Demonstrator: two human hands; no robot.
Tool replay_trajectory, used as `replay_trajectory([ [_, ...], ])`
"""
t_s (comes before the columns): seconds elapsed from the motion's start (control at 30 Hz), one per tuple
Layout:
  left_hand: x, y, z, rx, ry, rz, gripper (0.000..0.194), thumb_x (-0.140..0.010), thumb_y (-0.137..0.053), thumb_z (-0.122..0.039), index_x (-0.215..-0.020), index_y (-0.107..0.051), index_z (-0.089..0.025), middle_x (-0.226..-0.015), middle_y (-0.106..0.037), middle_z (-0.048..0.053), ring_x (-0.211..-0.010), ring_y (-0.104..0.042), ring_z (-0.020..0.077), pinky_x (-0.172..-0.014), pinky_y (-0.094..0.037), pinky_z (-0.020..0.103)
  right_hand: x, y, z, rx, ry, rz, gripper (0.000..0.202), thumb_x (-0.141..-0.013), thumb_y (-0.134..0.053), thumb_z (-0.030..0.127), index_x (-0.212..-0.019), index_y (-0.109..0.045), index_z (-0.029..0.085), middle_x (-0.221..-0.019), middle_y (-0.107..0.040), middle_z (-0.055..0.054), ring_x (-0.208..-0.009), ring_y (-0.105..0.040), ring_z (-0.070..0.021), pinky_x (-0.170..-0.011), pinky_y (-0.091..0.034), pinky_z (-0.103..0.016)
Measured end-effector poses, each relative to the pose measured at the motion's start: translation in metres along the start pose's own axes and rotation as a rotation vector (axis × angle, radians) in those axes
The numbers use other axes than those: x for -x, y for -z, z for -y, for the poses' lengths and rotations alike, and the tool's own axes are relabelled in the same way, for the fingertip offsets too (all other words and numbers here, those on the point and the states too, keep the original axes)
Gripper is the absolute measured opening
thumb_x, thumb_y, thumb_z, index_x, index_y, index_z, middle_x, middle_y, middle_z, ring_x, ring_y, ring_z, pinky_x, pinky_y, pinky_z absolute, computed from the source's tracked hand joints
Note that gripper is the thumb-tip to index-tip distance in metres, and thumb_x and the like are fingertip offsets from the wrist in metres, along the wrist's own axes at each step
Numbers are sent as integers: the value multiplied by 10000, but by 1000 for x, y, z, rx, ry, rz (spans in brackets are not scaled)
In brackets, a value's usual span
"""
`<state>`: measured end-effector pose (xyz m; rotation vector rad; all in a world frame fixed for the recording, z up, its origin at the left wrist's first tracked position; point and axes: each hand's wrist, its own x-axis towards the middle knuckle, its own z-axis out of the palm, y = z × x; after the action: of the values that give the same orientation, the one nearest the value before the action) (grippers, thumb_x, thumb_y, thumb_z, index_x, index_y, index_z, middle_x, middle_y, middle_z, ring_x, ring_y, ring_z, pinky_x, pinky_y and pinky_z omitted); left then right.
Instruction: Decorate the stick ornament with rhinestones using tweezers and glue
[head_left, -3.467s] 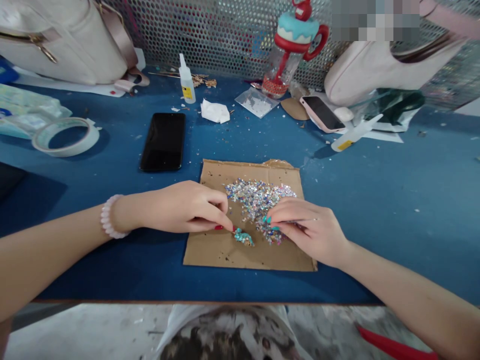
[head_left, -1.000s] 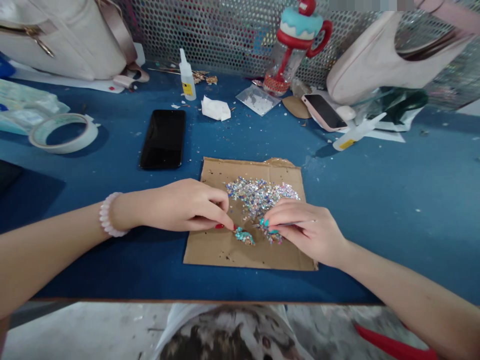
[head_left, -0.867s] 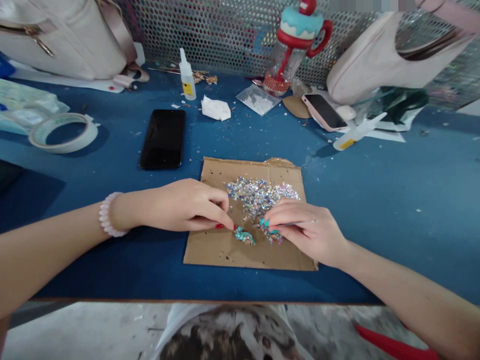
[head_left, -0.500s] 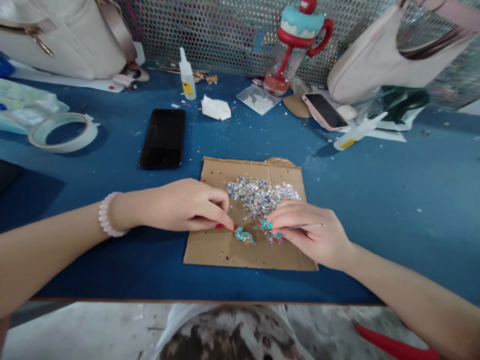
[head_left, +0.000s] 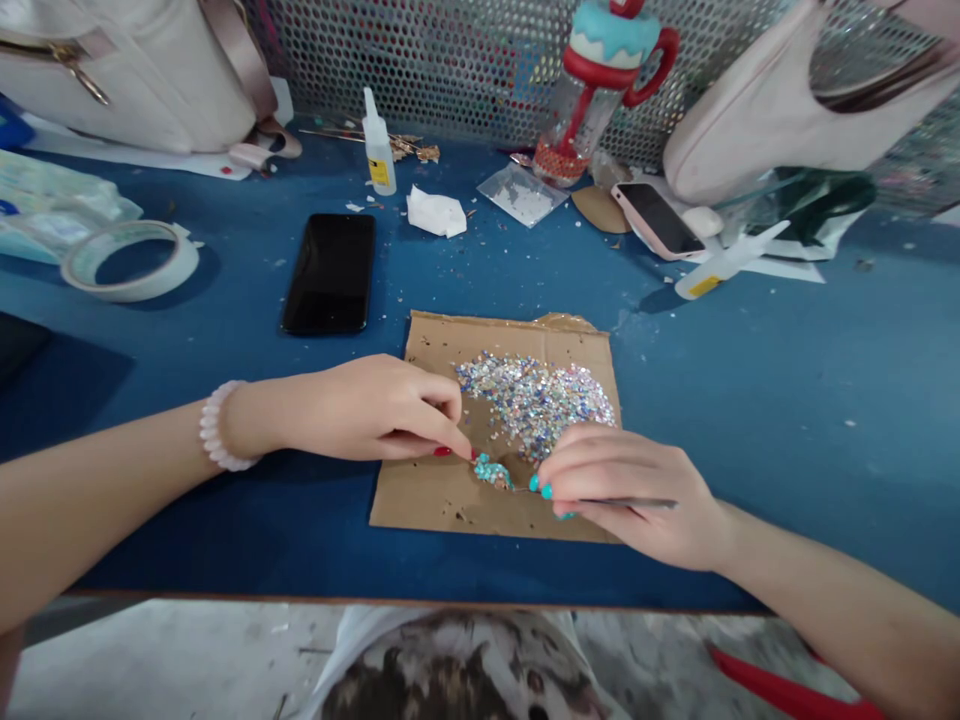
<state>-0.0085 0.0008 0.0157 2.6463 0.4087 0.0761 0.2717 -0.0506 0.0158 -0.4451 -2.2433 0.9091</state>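
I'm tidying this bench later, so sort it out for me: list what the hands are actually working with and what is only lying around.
In use:
left hand pinning the small turquoise piece
right hand gripping a thin metal tool
glitter pile
cardboard sheet

Lying about:
black phone
tape roll
glue bottle
crumpled paper
pink phone
drinking bottle

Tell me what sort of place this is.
Probably a craft or assembly workbench: a blue table against a perforated metal screen, with a heap of sequins on cardboard, a glue bottle and a tape roll.
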Motion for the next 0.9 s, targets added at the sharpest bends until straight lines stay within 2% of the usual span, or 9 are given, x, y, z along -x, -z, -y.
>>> replay_trajectory([
  [0.9,0,-1,0,14,-13,-18,301,-971,-446,-206,-1199,-613,-311,-991,-595,7,-727,-531,93,-630,-351,225,1,0,-1,28,4,5,133,-950,-530,159,-884,-644,142,-783,-697,-75,-735,-632,-137,-677,-522,-316],
])
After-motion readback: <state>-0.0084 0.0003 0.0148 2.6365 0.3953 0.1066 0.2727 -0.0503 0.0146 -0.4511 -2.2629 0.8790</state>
